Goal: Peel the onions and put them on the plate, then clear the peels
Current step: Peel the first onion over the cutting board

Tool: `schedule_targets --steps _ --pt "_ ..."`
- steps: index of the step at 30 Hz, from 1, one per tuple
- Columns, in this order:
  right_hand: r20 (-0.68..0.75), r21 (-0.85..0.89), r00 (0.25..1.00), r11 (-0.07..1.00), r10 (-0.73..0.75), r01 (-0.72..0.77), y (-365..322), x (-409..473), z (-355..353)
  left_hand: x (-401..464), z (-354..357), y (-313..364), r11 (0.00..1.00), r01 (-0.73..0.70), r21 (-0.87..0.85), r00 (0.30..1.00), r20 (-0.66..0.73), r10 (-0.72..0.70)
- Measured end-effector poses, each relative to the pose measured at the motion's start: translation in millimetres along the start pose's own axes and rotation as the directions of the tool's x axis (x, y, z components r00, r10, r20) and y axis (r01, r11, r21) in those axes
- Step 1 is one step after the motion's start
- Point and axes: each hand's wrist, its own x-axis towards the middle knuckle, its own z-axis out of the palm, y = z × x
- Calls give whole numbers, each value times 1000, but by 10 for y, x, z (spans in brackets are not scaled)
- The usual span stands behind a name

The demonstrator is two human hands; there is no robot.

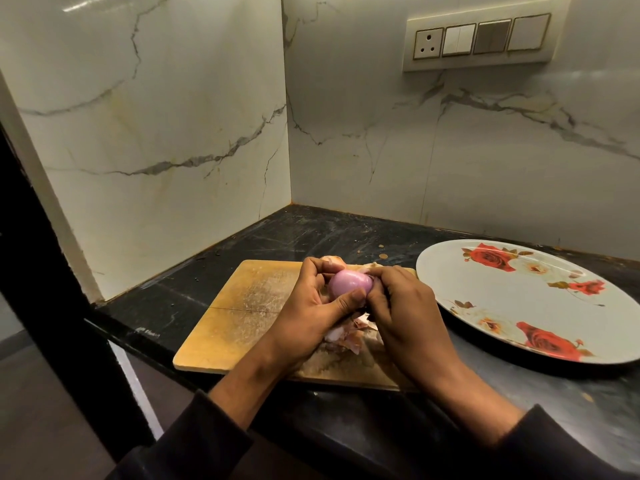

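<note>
Wooden cutting board [239, 317] lying near-centre on the black countertop [311, 233] | veined marble walls [166, 126] meeting at the far corner | cream switch panel [481, 39] sitting high on the far-right wall, socket leftmost

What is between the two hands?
In the head view, a peeled pinkish onion sits between the left hand and the right hand; both grip it above the cutting board.
</note>
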Motion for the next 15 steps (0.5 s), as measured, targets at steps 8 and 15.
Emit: schedule_targets --steps 8,15 --pt "-82 172 992 982 91 -76 -37 -51 6 7 -5 20 994 39 -98 998 -47 -44" --pt "-101 143 987 983 128 -113 -19 -54 3 -5 9 49 997 45 -59 998 -50 -48"
